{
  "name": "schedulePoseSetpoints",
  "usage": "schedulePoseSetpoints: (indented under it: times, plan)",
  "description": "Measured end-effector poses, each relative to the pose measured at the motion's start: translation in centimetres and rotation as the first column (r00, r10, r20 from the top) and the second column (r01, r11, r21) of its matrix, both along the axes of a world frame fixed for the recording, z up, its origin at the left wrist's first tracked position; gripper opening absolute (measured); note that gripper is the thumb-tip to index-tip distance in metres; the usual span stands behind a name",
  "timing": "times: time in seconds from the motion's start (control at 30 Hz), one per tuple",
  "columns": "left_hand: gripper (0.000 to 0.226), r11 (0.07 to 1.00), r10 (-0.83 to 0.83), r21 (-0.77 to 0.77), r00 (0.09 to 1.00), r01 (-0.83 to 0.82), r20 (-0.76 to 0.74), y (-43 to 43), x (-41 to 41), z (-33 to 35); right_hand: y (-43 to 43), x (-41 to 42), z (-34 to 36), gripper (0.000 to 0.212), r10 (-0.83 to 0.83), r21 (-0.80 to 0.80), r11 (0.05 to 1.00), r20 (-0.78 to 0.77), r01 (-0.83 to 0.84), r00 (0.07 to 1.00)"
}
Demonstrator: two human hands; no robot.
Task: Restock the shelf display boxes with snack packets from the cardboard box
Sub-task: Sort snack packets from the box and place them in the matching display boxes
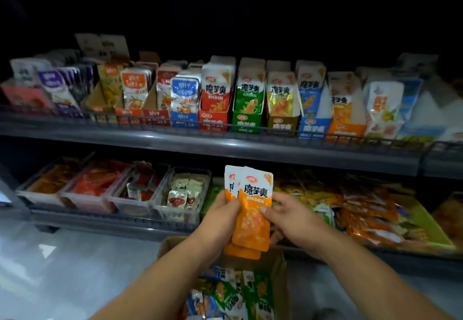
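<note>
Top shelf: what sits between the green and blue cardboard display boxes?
Head view: one olive-yellow cardboard display box holding yellow snack packets.

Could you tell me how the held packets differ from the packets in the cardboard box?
The held packets are orange; the packets in the cardboard box are mostly green and blue. The held packets stand upright, gripped by the left hand and right hand; the boxed ones lie jumbled. Both have white tops.

Two hands (220,217), two orange packets (253,222), one cardboard box (279,267), two shelves (225,148)
</note>
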State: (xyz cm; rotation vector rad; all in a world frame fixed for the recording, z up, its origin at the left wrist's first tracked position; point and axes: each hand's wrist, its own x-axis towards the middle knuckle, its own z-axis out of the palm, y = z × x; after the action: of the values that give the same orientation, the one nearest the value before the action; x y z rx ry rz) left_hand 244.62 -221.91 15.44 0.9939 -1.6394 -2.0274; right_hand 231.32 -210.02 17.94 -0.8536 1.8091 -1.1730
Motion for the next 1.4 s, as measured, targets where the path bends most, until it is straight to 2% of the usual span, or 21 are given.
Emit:
schedulePoseSetpoints:
  times: [0.17, 0.33, 0.47, 0.6, 0.7, 0.8, 1.1, 1.4]
  plan:
    - [0.028, 0.99, -0.051, -0.131, 0.999, 0.05, 0.001, 1.6, -3.7, 5.6, 1.5, -2.1, 4.4, 0.024, -0.024, -0.083, 0.996, -0.083, 0.017, 0.996]
    - [0.035, 0.908, -0.152, -0.393, 0.988, 0.142, 0.007, 2.8, -9.1, 11.6, 2.7, -6.6, 8.7, 0.027, -0.201, -0.249, 0.957, -0.195, 0.15, 0.96]
    - [0.051, 0.79, -0.207, -0.591, 0.978, 0.162, -0.008, 3.2, -14.0, 16.0, 3.6, -11.2, 12.0, 0.026, -0.353, -0.398, 0.892, -0.318, 0.213, 0.88]
    - [0.049, 0.741, -0.165, -0.669, 0.98, 0.046, -0.115, 2.9, -18.7, 18.2, 3.5, -16.1, 14.7, 0.026, -0.462, -0.492, 0.846, -0.487, 0.204, 0.741]
    - [0.048, 0.713, -0.157, -0.702, 0.973, -0.006, -0.168, 2.3, -22.1, 19.4, 2.9, -19.6, 16.0, 0.029, -0.496, -0.5, 0.847, -0.618, 0.183, 0.61]
    - [0.048, 0.689, -0.146, -0.723, 0.97, -0.041, -0.194, 2.0, -24.6, 19.9, 2.2, -22.3, 16.6, 0.036, -0.513, -0.497, 0.845, -0.654, 0.195, 0.556]
    - [0.052, 0.643, -0.139, -0.764, 0.989, 0.048, -0.054, 1.0, -27.0, 17.6, 1.3, -25.7, 14.3, 0.039, -0.414, -0.325, 0.91, -0.706, 0.256, 0.574]
    - [0.049, 0.61, -0.154, -0.791, 0.987, 0.053, -0.052, 1.0, -27.9, 17.2, 1.7, -26.4, 14.2, 0.047, -0.399, -0.291, 0.917, -0.713, 0.274, 0.577]
